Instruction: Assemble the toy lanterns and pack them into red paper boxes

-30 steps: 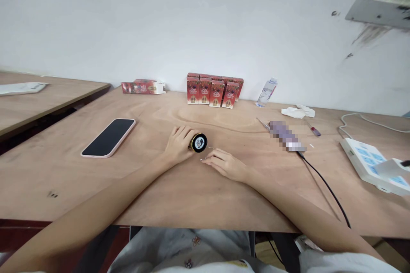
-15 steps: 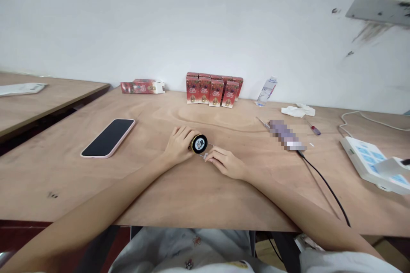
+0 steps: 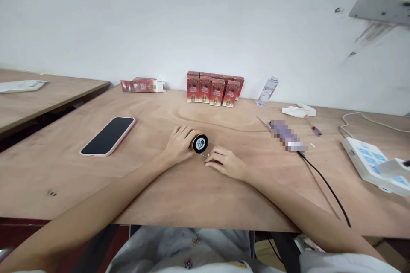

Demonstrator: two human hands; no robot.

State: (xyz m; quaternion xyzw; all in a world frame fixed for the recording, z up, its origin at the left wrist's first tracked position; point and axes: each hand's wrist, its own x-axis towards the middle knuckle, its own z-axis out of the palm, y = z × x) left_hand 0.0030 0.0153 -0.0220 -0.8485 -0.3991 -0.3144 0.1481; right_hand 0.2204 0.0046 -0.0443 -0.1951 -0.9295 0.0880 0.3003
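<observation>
Currently, through the head camera, I see the left hand (image 3: 181,143) closed around a black-and-gold round object (image 3: 200,143) at mid-table (image 3: 192,198), its labelled end facing me. Just beside it, the right hand (image 3: 226,163) curls at a thin wire (image 3: 203,155) (whether it pinches that, I can't tell).

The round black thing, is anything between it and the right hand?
Just a thin wire and a small pale bit sit between the round thing and the right hand; nothing else visible.
</observation>
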